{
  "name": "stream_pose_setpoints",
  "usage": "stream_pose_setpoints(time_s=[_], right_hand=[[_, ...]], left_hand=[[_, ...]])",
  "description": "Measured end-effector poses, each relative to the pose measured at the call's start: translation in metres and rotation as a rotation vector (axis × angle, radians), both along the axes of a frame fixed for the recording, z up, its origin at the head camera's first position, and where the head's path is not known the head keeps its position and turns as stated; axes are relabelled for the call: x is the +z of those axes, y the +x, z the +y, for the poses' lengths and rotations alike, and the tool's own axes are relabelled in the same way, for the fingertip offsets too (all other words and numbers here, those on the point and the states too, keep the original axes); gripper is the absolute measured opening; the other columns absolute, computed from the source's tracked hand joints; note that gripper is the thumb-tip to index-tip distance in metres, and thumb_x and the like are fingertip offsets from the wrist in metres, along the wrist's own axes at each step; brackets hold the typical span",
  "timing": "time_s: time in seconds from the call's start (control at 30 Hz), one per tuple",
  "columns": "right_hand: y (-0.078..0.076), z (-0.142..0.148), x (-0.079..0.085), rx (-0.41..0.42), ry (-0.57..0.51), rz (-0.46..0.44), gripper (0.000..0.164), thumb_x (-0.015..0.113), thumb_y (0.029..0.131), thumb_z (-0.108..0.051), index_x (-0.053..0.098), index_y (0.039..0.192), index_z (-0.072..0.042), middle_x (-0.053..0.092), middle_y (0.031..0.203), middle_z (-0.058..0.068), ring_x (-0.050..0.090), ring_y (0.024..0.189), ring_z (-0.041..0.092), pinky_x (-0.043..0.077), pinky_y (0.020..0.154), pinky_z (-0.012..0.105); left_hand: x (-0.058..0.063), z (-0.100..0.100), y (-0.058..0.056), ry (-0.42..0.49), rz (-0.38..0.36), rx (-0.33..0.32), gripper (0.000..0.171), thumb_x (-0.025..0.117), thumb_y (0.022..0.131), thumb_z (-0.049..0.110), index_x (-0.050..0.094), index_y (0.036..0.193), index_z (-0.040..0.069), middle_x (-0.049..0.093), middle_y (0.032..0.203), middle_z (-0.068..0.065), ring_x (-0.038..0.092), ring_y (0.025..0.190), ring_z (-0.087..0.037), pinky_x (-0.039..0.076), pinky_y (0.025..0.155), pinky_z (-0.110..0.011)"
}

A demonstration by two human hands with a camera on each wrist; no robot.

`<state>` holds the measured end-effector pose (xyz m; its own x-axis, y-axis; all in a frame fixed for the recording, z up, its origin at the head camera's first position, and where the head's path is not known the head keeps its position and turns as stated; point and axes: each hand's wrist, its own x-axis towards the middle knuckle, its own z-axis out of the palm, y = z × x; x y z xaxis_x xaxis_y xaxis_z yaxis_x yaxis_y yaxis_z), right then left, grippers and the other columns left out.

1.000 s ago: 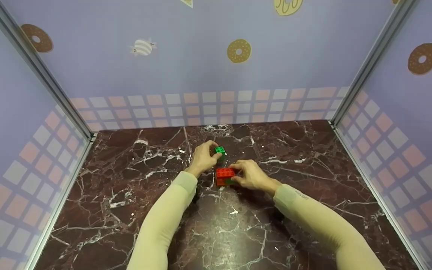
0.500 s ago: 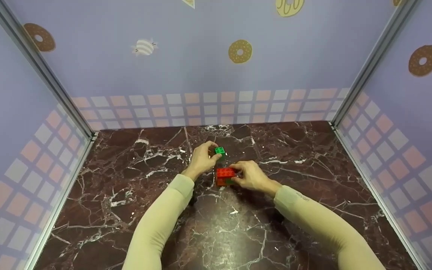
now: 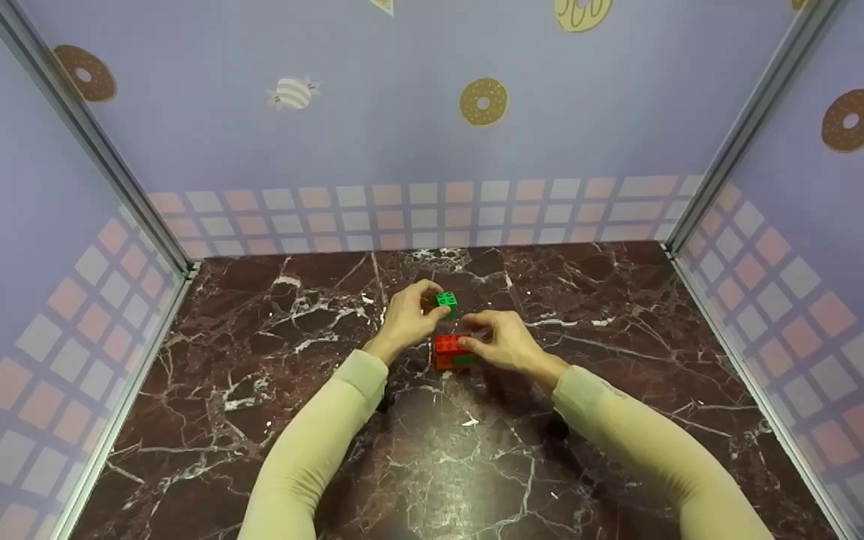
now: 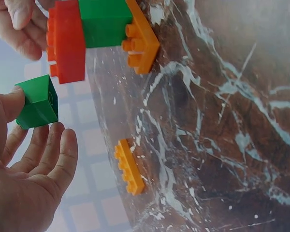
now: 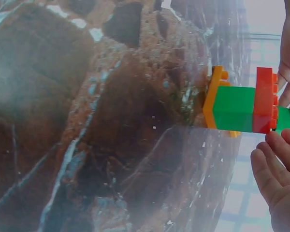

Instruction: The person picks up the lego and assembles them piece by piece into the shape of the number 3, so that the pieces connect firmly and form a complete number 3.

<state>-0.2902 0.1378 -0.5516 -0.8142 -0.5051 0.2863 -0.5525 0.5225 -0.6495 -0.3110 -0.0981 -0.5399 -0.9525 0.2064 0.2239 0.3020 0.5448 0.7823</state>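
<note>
On veined tabletop [image 3: 439, 450], L hand [image 3: 406, 320] pinching cube [image 4: 37, 102] (green), R hand [image 3: 508, 342] part-spread nr studded brick [image 5: 263, 99]

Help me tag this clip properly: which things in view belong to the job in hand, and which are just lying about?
Belong to the job:
left hand, pinching the held green block
right hand, close by the red block
red block, topping the lower green block and orange base

Lying about, apparently:
orange brick, apart from the other pieces and untouched; possibly a spare
</note>
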Motion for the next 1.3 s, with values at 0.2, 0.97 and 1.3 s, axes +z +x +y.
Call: stream_pose_setpoints(time_s=[0.2, 0.97, 1.3], right_hand=[[-0.002, 0.002, 0.007, -0.023, -0.057, -0.064, 0.049, 0.083, 0.099, -0.016, 0.073, 0.142, 0.006, 0.081, 0.129, 0.029, 0.082, 0.109, 0.049, 0.068, 0.096, 0.060], [-0.003, -0.002, 0.015, -0.076, -0.220, -0.224, 0.054, 0.083, 0.098, -0.002, 0.067, 0.149, 0.006, 0.077, 0.139, 0.027, 0.082, 0.120, 0.043, 0.069, 0.098, 0.042], [0.000, -0.001, 0.012, -0.082, -0.210, -0.196, 0.049, 0.084, 0.097, 0.000, 0.072, 0.144, 0.003, 0.078, 0.138, 0.026, 0.084, 0.112, 0.041, 0.070, 0.093, 0.038]], left_hand=[[0.004, 0.004, 0.006, -0.001, 0.027, -0.026, 0.029, 0.082, 0.102, 0.015, 0.074, 0.128, 0.007, 0.082, 0.123, -0.016, 0.082, 0.106, -0.033, 0.066, 0.099, -0.051], [0.004, 0.009, 0.022, 0.050, 0.044, -0.121, 0.029, 0.082, 0.101, 0.009, 0.073, 0.128, 0.003, 0.078, 0.127, -0.020, 0.082, 0.111, -0.036, 0.069, 0.098, -0.048], [0.004, 0.011, 0.027, 0.058, 0.012, -0.127, 0.031, 0.083, 0.101, 0.010, 0.074, 0.129, 0.004, 0.079, 0.129, -0.019, 0.084, 0.102, -0.034, 0.070, 0.093, -0.041]])
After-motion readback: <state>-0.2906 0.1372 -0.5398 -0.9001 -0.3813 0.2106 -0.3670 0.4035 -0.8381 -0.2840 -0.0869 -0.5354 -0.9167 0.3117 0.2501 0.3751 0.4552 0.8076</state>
